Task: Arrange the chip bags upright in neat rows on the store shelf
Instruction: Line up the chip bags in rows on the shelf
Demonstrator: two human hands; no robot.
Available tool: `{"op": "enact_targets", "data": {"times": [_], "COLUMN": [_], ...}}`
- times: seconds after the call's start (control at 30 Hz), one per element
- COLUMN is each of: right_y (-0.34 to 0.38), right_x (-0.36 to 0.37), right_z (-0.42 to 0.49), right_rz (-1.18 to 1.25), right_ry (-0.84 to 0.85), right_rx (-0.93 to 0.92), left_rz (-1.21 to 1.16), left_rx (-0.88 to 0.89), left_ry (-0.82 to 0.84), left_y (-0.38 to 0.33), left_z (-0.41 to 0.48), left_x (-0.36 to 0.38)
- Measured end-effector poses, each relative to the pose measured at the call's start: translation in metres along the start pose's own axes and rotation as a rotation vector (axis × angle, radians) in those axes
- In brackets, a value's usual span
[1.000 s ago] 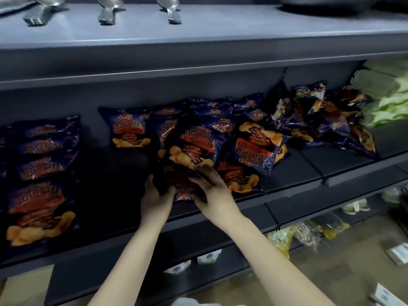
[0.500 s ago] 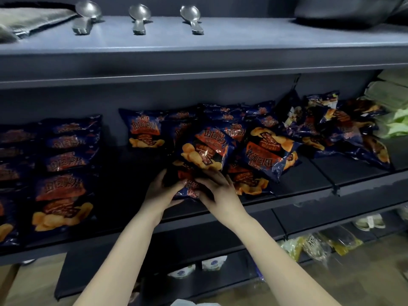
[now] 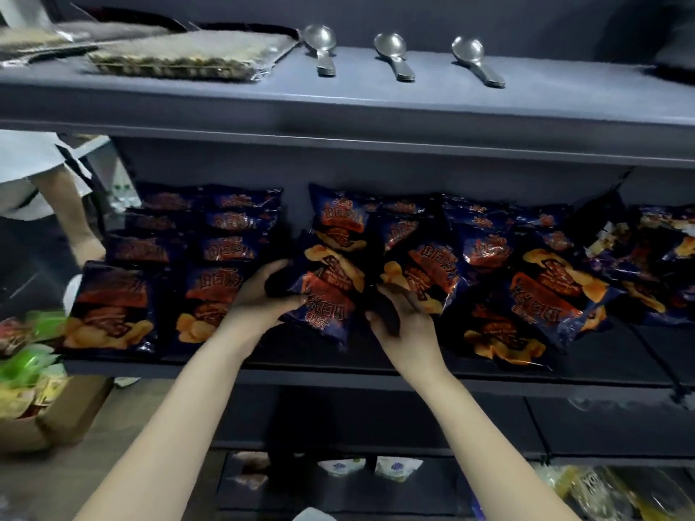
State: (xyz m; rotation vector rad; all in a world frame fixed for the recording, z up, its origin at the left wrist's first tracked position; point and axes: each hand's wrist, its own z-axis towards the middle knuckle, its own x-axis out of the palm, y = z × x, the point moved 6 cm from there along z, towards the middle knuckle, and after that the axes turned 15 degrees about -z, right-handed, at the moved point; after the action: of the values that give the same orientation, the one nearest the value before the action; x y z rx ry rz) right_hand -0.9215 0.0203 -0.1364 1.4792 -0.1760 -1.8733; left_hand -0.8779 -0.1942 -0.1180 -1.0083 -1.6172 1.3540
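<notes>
Dark blue chip bags with orange print fill the middle shelf (image 3: 338, 374). One bag (image 3: 325, 291) is upside down and lifted off the shelf; my left hand (image 3: 259, 298) grips its left edge, thumb over the front. My right hand (image 3: 406, 325) cups under its right side, fingers curled near the neighbouring bag (image 3: 428, 276). To the left, upright bags stand in two rows (image 3: 222, 257). To the right, several bags lie in a loose, tilted heap (image 3: 541, 295).
The upper shelf (image 3: 376, 103) carries three metal spoons (image 3: 393, 54) and a flat packet (image 3: 188, 56). Another person's arm (image 3: 71, 216) reaches in at the far left. A cardboard box (image 3: 49, 419) of green and yellow packets sits on the floor at left. Lower shelves hold small packets.
The view has swung left. Both hands lifted one bag out of the heap and turned it; it is now upside down between them.
</notes>
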Motion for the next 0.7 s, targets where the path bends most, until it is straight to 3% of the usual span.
{"op": "enact_targets", "data": {"times": [0.13,0.3,0.4,0.5,0.57,0.7], "right_y": [0.01,0.033,0.049,0.063,0.065,0.052], "right_x": [0.014,0.02,0.017,0.027,0.035,0.043], "right_z": [0.005,0.011,0.014,0.013,0.011,0.009], "right_rz": [0.203,0.471,0.611,0.702,0.78,0.966], "right_ry": [0.078,0.099,0.227,0.456,0.522,0.372], "right_rx": [0.079,0.136,0.109,0.115,0.146,0.361], "left_rz": [0.081,0.207,0.307,0.277,0.244,0.007], "left_rx": [0.082,-0.006,-0.017,0.02,0.088,0.152], "left_ry": [0.084,0.277,0.358,0.33,0.251,0.043], "left_y": [-0.023,-0.037,-0.045,-0.046,-0.044,-0.036], "left_z": [-0.009,-0.023,-0.027,-0.023,-0.018,-0.013], "left_x": [-0.03,-0.05,-0.05,-0.044,-0.04,-0.038]}}
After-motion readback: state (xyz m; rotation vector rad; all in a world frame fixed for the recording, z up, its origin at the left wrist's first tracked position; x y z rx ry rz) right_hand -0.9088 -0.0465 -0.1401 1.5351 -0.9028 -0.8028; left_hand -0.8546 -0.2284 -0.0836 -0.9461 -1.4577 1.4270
